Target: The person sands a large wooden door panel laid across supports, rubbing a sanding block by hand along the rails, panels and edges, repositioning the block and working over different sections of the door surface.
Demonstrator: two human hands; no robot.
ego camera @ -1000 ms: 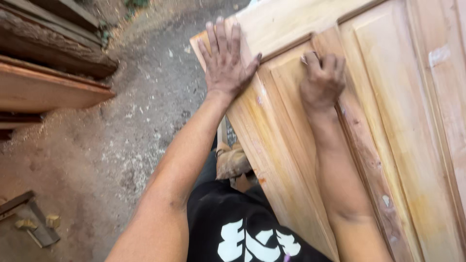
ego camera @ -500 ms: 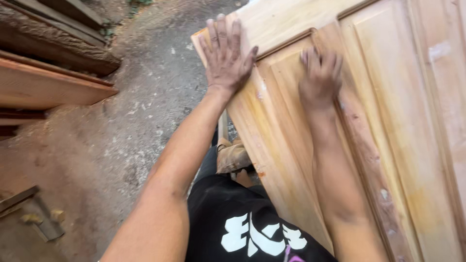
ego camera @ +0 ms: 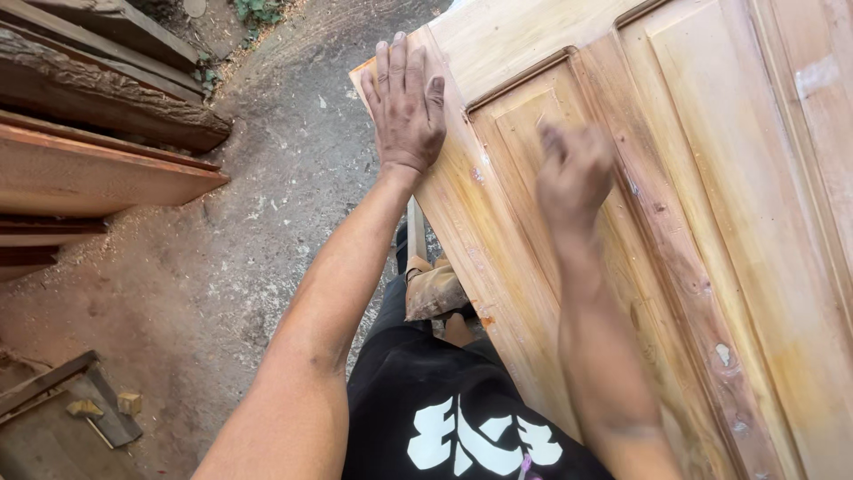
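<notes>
Sanding looks underway: left hand (ego camera: 406, 102) lies flat, steadying the panelled wooden door (ego camera: 711, 222), while the blurred right hand (ego camera: 573, 173), curled closed, rubs its recessed panel, needing steady pressure.

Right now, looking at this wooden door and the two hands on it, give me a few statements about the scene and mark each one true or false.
1. The left hand lies flat, fingers spread, on the door's edge. True.
2. The right hand is sharp and open-palmed. False: it is blurred and curled on the recessed panel.
3. Planks are stacked at the left. True.
4. The ground is tiled. False: it is bare dirt with sawdust.
5. The shirt is white. False: black with white print.
</notes>
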